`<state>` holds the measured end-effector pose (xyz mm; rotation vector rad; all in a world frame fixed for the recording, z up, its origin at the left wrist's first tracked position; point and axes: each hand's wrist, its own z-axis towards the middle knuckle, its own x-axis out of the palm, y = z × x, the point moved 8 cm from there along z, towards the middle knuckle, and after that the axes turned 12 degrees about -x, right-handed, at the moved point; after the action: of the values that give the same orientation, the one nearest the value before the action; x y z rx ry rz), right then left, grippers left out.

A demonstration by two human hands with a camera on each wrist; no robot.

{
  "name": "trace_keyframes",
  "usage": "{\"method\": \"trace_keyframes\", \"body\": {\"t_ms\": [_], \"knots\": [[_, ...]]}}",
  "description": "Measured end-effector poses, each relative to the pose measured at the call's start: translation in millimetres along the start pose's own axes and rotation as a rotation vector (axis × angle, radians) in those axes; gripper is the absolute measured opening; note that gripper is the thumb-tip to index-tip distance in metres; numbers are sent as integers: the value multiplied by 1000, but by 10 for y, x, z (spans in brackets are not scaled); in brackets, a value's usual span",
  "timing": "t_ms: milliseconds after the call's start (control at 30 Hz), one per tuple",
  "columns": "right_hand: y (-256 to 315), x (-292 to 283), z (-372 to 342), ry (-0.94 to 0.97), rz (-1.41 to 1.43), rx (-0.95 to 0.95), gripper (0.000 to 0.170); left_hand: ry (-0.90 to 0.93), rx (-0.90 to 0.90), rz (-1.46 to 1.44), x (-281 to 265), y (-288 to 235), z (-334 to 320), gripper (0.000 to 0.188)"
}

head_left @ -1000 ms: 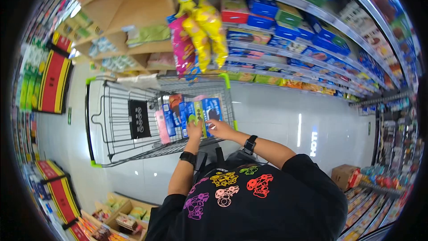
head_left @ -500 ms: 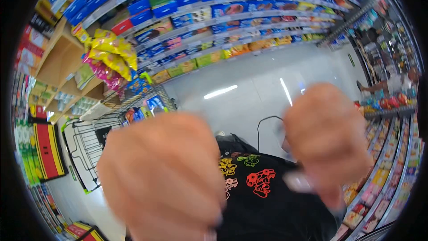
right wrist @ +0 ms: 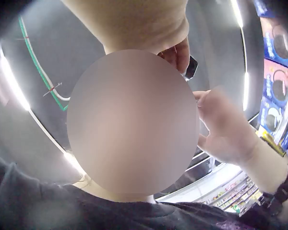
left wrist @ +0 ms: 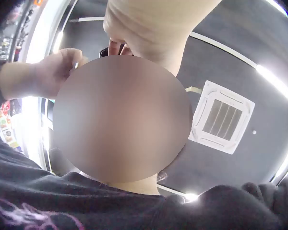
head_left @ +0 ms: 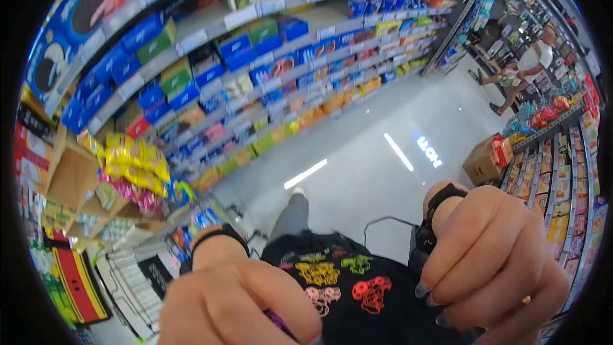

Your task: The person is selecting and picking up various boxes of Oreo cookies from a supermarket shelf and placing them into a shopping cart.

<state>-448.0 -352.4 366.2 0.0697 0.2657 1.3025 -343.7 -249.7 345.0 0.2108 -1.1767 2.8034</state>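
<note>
Both hands are raised close to the head camera, large in the head view. My left hand (head_left: 236, 303) has bent fingers, and part of it runs off the lower edge. My right hand (head_left: 498, 259) has curled fingers, their nails pointing inward. In the right wrist view, fingers (right wrist: 182, 55) of the right hand lie at a small dark device (right wrist: 192, 67) beside the blurred head; whether they grip it I cannot tell. In the left wrist view the left hand (left wrist: 122, 45) is up at the head, its fingertips partly hidden, with the right hand (left wrist: 55, 72) opposite.
A shopping cart (head_left: 131, 271) with packaged goods (head_left: 205, 218) stands at lower left. Shelves of boxed biscuits (head_left: 239, 48) line the aisle, with yellow snack bags (head_left: 137, 160) hanging at the left. A person (head_left: 536, 57) is at far right, near a cardboard box (head_left: 482, 163).
Both hands left the boxes in the cart and rose to the head. The view swung right along the aisle, so the cart shifted to lower left.
</note>
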Motion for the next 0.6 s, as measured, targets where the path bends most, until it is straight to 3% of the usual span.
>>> {"method": "trace_keyframes", "body": {"t_ms": [200,333,400,433,500,533,600], "knots": [[-413,-251,5,50,-45,-78,14,243,214,-152,-471,313,334,18],[-758,-438,168,293,76,-306,14,357,305,-213,-960,452,574,17],[-993,-556,237,288,51,-245,13,401,319,-209,-1147,522,697,17],[-1065,-591,201,173,-13,-102,11,380,297,-153,-1219,551,788,14],[-1352,-766,196,47,-49,-8,8,299,263,21,-1308,571,964,9],[-1494,-829,204,35,-20,-57,7,310,227,43,-1362,664,1064,9],[-1808,-979,161,188,145,-57,9,414,141,-7,-1518,976,1279,15]]}}
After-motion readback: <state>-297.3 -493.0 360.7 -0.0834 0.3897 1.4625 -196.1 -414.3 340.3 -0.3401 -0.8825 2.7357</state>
